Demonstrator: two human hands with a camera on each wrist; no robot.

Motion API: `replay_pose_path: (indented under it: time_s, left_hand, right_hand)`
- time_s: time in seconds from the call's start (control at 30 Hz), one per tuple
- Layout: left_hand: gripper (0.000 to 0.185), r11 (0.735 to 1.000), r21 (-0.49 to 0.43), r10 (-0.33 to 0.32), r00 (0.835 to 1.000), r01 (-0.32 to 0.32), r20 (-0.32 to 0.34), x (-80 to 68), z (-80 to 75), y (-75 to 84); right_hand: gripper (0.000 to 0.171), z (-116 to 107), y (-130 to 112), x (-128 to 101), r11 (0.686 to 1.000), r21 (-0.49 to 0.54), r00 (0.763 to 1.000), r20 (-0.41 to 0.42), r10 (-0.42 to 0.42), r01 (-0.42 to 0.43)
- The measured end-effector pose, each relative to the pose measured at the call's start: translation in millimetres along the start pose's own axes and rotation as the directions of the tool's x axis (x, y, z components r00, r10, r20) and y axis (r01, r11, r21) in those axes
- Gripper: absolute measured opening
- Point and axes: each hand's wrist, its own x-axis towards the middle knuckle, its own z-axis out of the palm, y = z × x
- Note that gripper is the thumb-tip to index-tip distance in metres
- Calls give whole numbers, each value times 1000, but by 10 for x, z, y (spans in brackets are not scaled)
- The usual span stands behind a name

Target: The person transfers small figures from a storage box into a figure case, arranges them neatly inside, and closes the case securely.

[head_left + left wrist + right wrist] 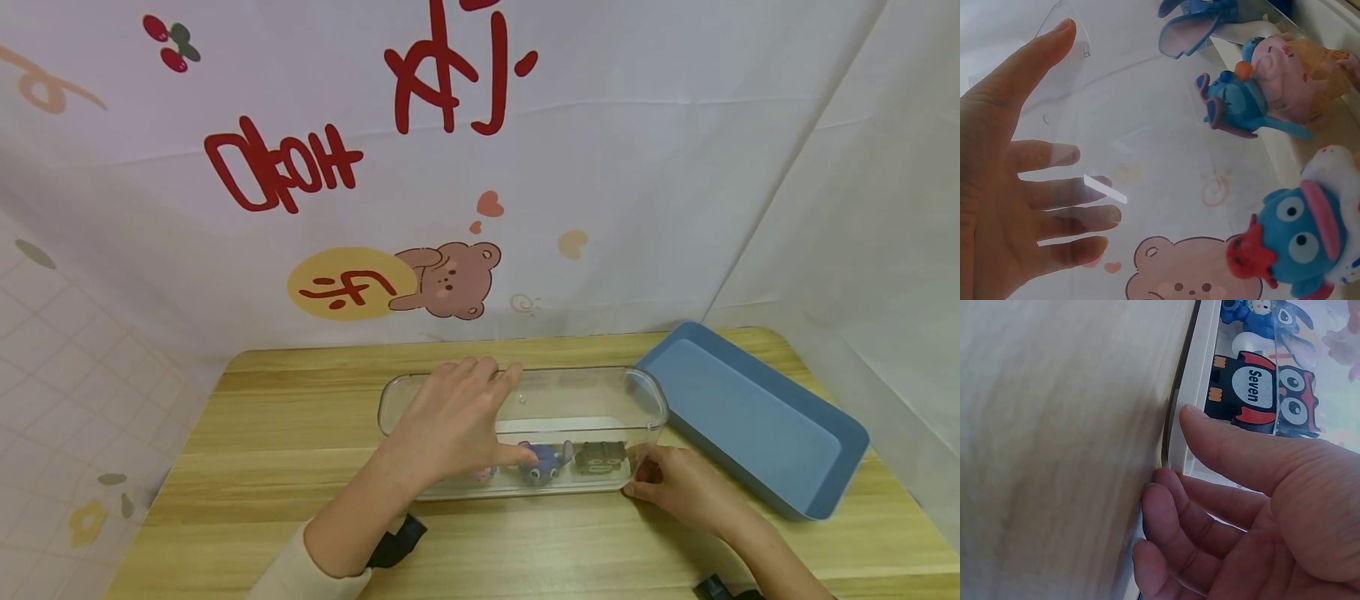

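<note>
A clear plastic box lies lengthwise on the wooden table. My left hand reaches into it with fingers spread and straight, holding nothing, its thumb beside a blue figure. A pink figure and a black penguin figure flank the blue one. In the left wrist view my left hand shows through the box wall, apart from the blue figure. My right hand grips the box's near right corner. Its thumb presses the box edge below the penguin figure.
An empty blue tray lies at an angle right of the box, near the table's right edge. A printed white cloth hangs behind the table. The left wrist view also shows a pink pig figure and a blue-faced figure.
</note>
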Motion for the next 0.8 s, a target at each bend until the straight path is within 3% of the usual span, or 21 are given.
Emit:
replay_pose_path:
  time_s: [0.8]
  left_hand:
    - [106, 1000, 16, 22, 1000, -22, 6, -26, 141, 4]
  right_hand:
    - [19, 12, -25, 1, 1000, -2, 1000, -9, -2, 2]
